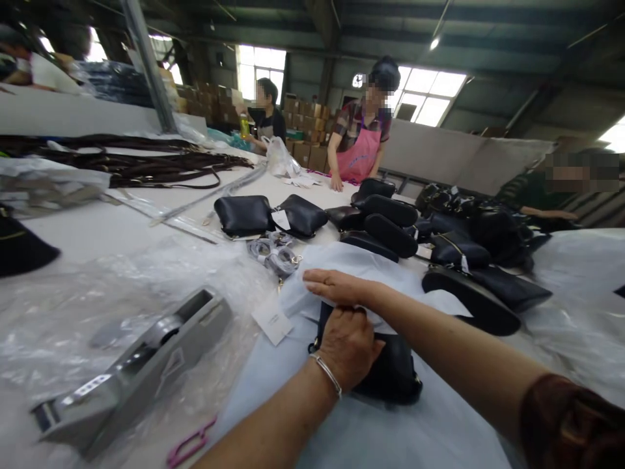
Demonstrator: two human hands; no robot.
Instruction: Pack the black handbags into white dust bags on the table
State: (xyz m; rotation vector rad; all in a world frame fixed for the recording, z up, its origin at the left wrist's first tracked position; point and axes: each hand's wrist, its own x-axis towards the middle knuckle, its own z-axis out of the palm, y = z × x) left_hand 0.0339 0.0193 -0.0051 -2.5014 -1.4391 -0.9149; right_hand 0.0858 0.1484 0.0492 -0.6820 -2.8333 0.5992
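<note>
A black leather bag [390,374] lies on a pale fabric cover [361,430] in front of me. My left hand [347,345], with a silver bangle on the wrist, is closed on the bag's upper end. My right hand [336,286] lies flat, fingers stretched out, on a white fold of the cover [361,270] just beyond the bag. A white paper tag [272,320] sits to the left of both hands.
A grey tape dispenser [131,365] lies on clear plastic at left, pink scissors [188,444] near the front edge. Several black bags [390,225] are piled across the table, grey straps [276,255] beside them. Dark belts [146,166] lie far left. Two people stand at the far end.
</note>
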